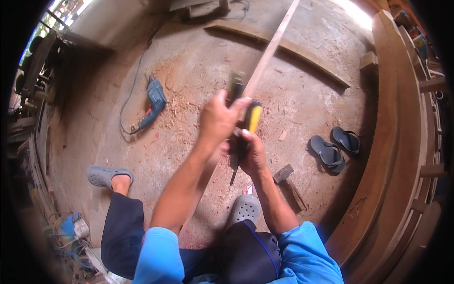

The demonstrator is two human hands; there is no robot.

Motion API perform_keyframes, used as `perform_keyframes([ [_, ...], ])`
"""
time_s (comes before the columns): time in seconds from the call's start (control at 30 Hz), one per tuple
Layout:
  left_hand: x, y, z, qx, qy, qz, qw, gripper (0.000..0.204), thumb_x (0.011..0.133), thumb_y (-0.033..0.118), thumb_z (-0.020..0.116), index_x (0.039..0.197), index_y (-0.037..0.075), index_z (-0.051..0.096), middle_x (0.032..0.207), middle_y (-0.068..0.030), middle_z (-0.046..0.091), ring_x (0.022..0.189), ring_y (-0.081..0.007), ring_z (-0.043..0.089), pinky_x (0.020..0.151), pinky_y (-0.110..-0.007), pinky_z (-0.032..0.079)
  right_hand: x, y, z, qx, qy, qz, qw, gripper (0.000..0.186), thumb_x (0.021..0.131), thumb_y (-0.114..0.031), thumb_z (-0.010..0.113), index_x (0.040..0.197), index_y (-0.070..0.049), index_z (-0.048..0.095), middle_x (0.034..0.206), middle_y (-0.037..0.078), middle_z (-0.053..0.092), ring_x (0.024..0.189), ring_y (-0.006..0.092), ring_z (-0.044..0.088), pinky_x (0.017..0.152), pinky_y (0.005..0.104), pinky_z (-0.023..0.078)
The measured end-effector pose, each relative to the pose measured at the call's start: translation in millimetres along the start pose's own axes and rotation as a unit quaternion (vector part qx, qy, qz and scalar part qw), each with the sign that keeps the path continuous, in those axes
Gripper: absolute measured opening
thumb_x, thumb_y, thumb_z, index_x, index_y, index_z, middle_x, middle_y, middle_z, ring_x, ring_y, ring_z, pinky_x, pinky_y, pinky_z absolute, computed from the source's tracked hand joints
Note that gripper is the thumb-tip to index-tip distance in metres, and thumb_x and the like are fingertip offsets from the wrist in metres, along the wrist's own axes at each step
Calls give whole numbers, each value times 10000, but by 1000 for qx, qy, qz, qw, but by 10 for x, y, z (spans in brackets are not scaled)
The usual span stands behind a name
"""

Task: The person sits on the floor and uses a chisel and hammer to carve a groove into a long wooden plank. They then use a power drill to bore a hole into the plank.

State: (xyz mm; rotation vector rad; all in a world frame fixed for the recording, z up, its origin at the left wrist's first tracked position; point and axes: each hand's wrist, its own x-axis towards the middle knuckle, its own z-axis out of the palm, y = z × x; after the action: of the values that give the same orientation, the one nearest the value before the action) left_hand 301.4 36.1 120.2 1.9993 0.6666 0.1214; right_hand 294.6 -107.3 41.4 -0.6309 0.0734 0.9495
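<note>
A long, narrow wooden strip (269, 54) runs from the far right of centre back toward my lap, partly hidden by my arms. My left hand (220, 116) is closed around it, the thumb lying across its upper face. A blurred dark piece with a brassy tint (236, 85) sticks up beside the left fingers. Close by, my right hand (253, 154) is closed on a black-and-yellow tool (255, 119) held against the strip. A thin dark blade or rod (233, 171) points down below the hands. Motion blur hides the tool's exact kind.
A blue corded power drill (155, 100) lies on the floor to the left among wood shavings. A hammer (285, 175) rests right of my foot, near dark flip-flops (327, 154). A long board (302, 57) lies across the far floor. Large planks (378, 189) line the right side.
</note>
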Motion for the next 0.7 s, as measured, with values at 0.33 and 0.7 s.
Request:
perform_keyframes([
  [0.33,-590,-1196,72,-21,34,-1,999,454,929,308,780,1224,-23,681,1088,-108,727,1008,-179,671,925,-332,531,829,-1377,-1948,-463,420,-164,763,271,848,-261,704,906,4,688,730,87,677,665,198,645,640,396,491],
  [0.7,-264,-1603,-789,44,55,-41,997,263,933,238,757,1066,16,712,905,-29,707,871,-120,654,808,-307,534,981,-1701,-2685,-713,416,-277,491,433,997,-242,603,1323,44,616,1218,285,687,1123,412,680,999,473,519],
])
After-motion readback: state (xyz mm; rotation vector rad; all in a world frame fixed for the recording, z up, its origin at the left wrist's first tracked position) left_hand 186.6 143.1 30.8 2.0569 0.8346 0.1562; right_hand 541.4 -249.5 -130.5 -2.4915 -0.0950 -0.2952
